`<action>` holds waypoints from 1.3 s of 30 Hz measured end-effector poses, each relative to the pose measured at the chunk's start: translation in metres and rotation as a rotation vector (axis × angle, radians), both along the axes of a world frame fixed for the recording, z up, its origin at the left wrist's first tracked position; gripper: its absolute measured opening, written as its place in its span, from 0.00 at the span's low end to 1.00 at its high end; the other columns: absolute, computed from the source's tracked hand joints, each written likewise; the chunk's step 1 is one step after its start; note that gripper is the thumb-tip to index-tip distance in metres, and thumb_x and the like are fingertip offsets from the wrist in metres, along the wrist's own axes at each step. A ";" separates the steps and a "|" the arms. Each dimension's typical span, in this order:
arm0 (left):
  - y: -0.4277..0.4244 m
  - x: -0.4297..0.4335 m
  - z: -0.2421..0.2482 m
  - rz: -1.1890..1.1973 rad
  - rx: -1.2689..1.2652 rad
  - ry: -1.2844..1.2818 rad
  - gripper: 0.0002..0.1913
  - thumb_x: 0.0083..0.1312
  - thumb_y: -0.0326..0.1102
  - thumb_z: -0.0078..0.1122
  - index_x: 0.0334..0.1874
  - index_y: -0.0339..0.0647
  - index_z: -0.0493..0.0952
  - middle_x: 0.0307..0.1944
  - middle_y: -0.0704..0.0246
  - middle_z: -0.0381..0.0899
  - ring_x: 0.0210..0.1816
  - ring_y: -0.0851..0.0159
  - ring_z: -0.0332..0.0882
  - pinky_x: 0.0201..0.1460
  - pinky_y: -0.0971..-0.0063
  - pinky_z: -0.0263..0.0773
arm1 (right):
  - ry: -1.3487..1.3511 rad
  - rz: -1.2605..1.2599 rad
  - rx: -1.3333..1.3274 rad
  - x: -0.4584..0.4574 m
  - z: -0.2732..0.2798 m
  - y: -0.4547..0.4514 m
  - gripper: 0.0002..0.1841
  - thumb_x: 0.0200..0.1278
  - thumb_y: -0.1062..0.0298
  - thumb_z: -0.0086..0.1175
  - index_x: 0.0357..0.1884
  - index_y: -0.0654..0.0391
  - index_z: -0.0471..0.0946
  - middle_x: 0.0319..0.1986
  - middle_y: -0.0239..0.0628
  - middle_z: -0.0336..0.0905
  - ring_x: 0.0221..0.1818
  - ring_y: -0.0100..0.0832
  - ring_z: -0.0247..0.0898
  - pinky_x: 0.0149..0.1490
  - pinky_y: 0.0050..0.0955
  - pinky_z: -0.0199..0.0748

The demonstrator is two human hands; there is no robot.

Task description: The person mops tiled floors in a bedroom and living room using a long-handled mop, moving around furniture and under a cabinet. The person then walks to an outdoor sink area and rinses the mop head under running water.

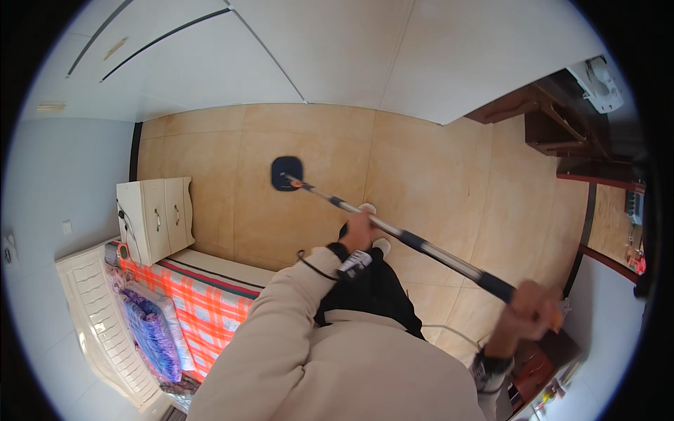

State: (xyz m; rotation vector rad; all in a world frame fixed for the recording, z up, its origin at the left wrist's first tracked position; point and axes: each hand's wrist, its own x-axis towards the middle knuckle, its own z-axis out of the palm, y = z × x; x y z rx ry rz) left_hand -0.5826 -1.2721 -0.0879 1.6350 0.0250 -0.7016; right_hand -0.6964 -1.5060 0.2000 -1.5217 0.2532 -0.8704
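Note:
A flat mop with a dark, rounded-square head (287, 173) rests on the tan tiled floor (416, 173), left of my feet. Its metal pole (447, 259) has dark grips and slants down to the right across the view. My left hand (360, 231) is closed around the lower part of the pole, just above my shoes. My right hand (534, 310), somewhat blurred, grips the upper end, where a bit of orange shows. Black bands with attached devices circle both wrists.
A cream nightstand (155, 218) stands at the left beside a bed with an orange-and-white checked cover (210, 310). White wardrobe panels (337, 52) bound the floor's far side. Dark red wooden furniture (558, 131) stands at the right; another dark cabinet (542, 363) is at the lower right.

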 end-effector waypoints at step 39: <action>-0.177 0.055 -0.033 0.296 -0.181 0.742 0.04 0.58 0.29 0.40 0.28 0.36 0.61 0.22 0.65 0.65 0.21 0.64 0.71 0.20 0.74 0.72 | 0.278 0.149 0.239 -0.053 -0.005 -0.089 0.12 0.45 0.74 0.51 0.10 0.57 0.62 0.10 0.33 0.64 0.19 0.29 0.61 0.39 0.34 0.61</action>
